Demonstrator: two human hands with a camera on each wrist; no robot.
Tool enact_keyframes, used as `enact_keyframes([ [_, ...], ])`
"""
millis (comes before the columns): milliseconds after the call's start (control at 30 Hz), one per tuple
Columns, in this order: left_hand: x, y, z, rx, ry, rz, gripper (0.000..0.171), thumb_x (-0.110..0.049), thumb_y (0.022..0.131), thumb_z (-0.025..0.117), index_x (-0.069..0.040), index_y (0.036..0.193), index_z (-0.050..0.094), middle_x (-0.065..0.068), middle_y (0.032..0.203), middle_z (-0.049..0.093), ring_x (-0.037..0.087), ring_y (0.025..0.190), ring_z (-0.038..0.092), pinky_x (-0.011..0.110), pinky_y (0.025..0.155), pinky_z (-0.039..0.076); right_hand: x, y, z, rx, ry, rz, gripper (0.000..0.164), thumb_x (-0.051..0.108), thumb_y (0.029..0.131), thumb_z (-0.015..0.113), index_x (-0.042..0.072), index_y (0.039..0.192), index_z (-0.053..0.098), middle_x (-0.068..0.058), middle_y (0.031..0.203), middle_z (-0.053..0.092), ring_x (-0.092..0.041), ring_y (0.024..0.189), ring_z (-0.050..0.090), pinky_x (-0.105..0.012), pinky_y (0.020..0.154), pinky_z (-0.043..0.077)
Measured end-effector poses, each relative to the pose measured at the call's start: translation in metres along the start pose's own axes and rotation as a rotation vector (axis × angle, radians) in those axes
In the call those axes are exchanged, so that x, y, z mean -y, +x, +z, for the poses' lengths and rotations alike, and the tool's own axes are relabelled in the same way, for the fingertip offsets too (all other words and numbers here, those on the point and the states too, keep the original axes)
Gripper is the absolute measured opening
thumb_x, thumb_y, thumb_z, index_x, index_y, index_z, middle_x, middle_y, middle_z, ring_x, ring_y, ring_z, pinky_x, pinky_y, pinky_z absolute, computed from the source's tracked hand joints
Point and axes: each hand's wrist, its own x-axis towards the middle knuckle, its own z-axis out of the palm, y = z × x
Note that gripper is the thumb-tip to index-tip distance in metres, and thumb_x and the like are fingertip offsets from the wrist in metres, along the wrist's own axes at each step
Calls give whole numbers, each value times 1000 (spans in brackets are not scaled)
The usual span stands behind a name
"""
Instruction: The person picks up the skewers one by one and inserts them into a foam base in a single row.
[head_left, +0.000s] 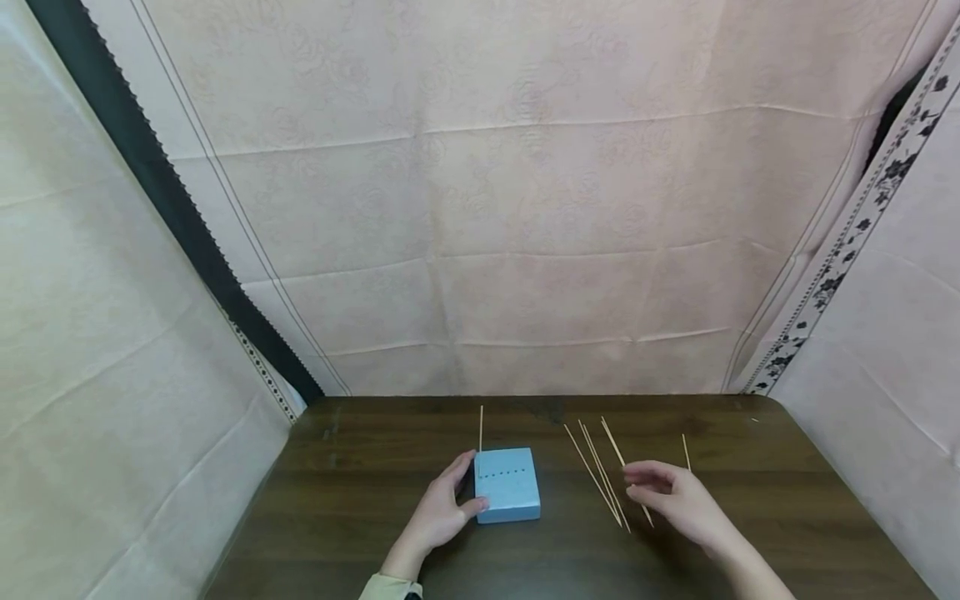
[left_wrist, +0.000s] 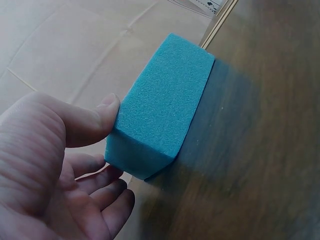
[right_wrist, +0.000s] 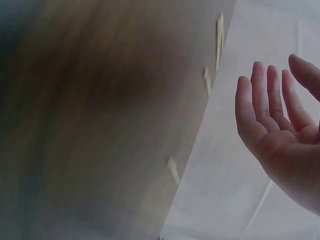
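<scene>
A blue foam block (head_left: 507,500) sits on the table with a row of small dark holes across its top. My left hand (head_left: 442,508) grips its left side, the thumb at the near corner and the fingers along the side; the left wrist view shows the thumb pressed on the foam (left_wrist: 160,95). One thin wooden stick (head_left: 482,427) rises at the left end of the hole row. My right hand (head_left: 678,500) hovers with loosely bent fingers over a loose stick (head_left: 612,440), and nothing shows between the fingers in the right wrist view.
Several thin sticks (head_left: 600,467) lie between the block and my right hand. Another stick (head_left: 686,452) lies beyond the right hand, partly hidden by it. Pale cloth (head_left: 562,208) hangs behind the brown table (head_left: 360,500) and along both sides.
</scene>
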Motion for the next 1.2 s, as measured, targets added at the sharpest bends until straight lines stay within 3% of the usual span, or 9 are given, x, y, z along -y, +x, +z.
enact_keyframes([
  [200,0,1,0,3,-10,-4,82,-21,98,80,-4,166,37,21,171,32,41,157,32,58,123,34,-9,-9,-22,-14,-36,27,39,8,99,76,-9,134,67,-24,127,72,-7,102,72,-25,84,59],
  [400,0,2,0,2,-12,1,81,-19,98,80,-4,166,37,22,171,32,42,157,32,58,123,34,-16,-12,-45,-28,-84,110,41,13,100,76,-9,134,67,-23,130,72,-7,101,70,-29,79,60],
  [700,1,1,1,0,-16,-19,81,-19,98,79,-4,166,37,22,171,32,42,156,33,58,123,34,-31,-13,-75,6,-118,181,46,10,99,75,-16,134,62,-27,123,74,-6,95,71,-33,71,60],
  [1200,2,0,1,0,-19,-27,81,-20,99,78,-6,166,37,20,172,32,41,156,34,58,123,35,-47,-3,-93,39,-187,256,45,11,98,75,-18,130,59,-12,106,75,-18,90,67,-32,72,57],
])
